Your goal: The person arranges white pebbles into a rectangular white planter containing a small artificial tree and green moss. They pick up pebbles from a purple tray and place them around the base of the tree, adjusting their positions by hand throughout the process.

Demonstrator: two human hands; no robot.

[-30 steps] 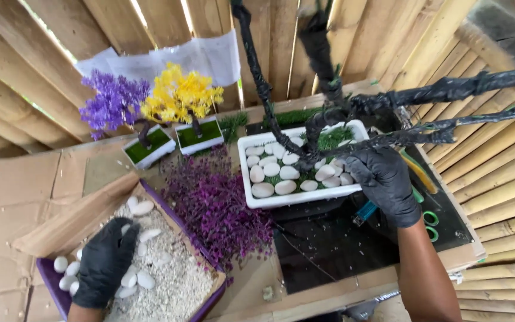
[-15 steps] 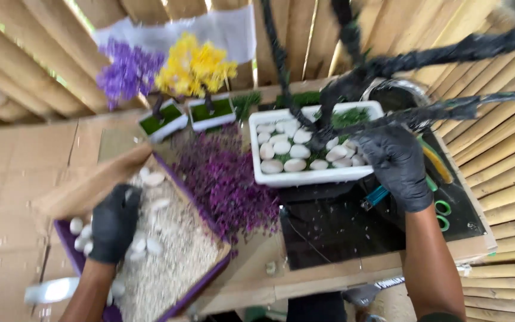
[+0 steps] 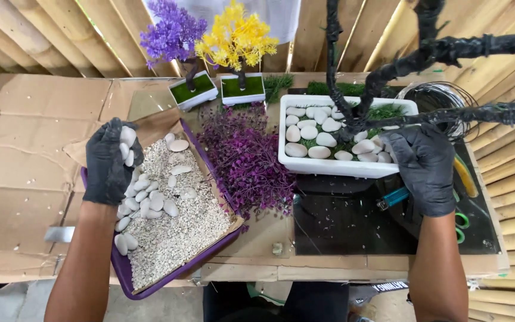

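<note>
My left hand (image 3: 109, 161), in a black glove, is lifted over the purple tray (image 3: 127, 279) of fine gravel and holds several white pebbles (image 3: 127, 138) in its closed fingers. More white pebbles (image 3: 150, 200) lie along the tray's left side. My right hand (image 3: 424, 164), also gloved in black, rests with curled fingers at the right front edge of the white rectangular planter (image 3: 329, 167). The planter holds white stones and green moss around a black wrapped tree trunk (image 3: 388, 77) with bare branches.
A pile of purple artificial foliage (image 3: 248, 158) lies between tray and planter. Two small potted trees, purple (image 3: 177, 36) and yellow (image 3: 236, 39), stand at the back. A wire coil (image 3: 442, 98), scissors with green handles (image 3: 461, 223) and a blue-handled tool (image 3: 394, 197) lie on the right. Bamboo walls surround.
My left hand has risen from the gravel with a handful of white pebbles. My right hand stays at the planter's right edge. The camera view has shifted closer.
</note>
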